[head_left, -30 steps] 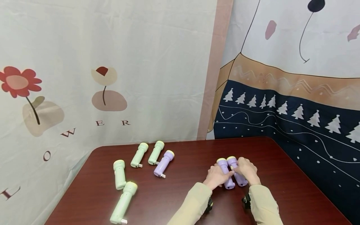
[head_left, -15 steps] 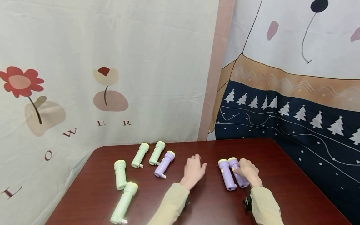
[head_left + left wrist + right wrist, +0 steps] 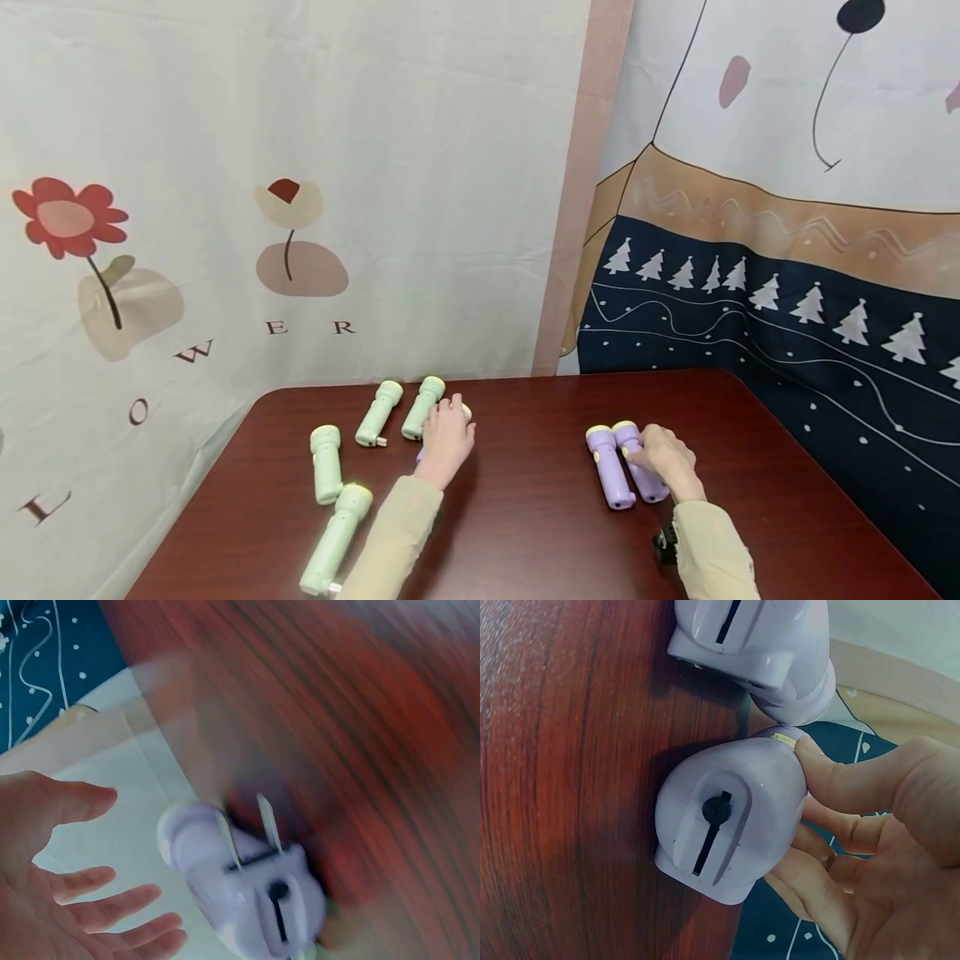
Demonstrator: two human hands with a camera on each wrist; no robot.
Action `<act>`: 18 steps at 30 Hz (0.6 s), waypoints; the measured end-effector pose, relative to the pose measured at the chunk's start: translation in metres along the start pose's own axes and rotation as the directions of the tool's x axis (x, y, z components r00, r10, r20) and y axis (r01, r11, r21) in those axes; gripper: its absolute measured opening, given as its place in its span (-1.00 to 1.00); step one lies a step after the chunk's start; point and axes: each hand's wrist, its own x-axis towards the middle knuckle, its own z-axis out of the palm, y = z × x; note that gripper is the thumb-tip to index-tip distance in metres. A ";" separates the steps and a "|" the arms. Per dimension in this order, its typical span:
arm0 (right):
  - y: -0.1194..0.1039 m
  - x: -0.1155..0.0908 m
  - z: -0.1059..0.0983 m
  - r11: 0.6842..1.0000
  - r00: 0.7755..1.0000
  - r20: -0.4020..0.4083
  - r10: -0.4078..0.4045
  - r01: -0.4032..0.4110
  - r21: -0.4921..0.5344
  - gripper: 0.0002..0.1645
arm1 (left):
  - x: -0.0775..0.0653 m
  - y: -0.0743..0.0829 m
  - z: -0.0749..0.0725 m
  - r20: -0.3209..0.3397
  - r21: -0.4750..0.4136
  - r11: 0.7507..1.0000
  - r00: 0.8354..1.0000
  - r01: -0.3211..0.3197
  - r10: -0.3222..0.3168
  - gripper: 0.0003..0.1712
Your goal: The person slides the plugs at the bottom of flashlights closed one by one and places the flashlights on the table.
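Observation:
My left hand point(image 3: 448, 442), fingers spread, hovers over a purple flashlight point(image 3: 289, 900) whose two metal plug prongs stick out of its tail end. In the left wrist view a gap shows between the fingers and that flashlight; in the head view the hand hides most of it. On the right, my right hand point(image 3: 670, 461) holds a second purple flashlight point(image 3: 769, 795) lying on the table, thumb on one side near its yellow switch and fingers on the other. Close beside that one lies a third purple flashlight point(image 3: 612, 477), untouched; no prongs stick out of either.
Several green flashlights lie on the left of the brown table point(image 3: 525, 533): two at the back, one green flashlight point(image 3: 326, 467) at the left, and a nearer green flashlight point(image 3: 336, 542) with prongs out. Printed cloths point(image 3: 450, 167) hang behind the table.
My left hand has let go of the left one of the paired purple flashlights and moved left, over the lone purple flashlight. The right hand stays on its flashlight.

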 end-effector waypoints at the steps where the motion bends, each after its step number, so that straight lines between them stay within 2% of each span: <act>1: 0.000 0.000 0.000 1.000 1.000 -0.002 -0.002 0.002 -0.001 -0.67 | 0.000 -0.003 0.000 0.006 0.008 1.000 1.000 0.010 -0.010 -0.45; 7: 0.000 -0.001 0.000 1.000 1.000 -0.006 -0.006 0.006 -0.005 -0.60 | -0.004 -0.012 0.002 0.068 0.026 0.997 0.995 0.069 -0.070 -0.41; 18: 0.001 -0.002 0.002 1.000 1.000 -0.013 -0.006 0.006 -0.004 -0.56 | -0.003 -0.014 -0.002 0.159 -0.003 0.985 0.972 0.175 -0.172 -0.53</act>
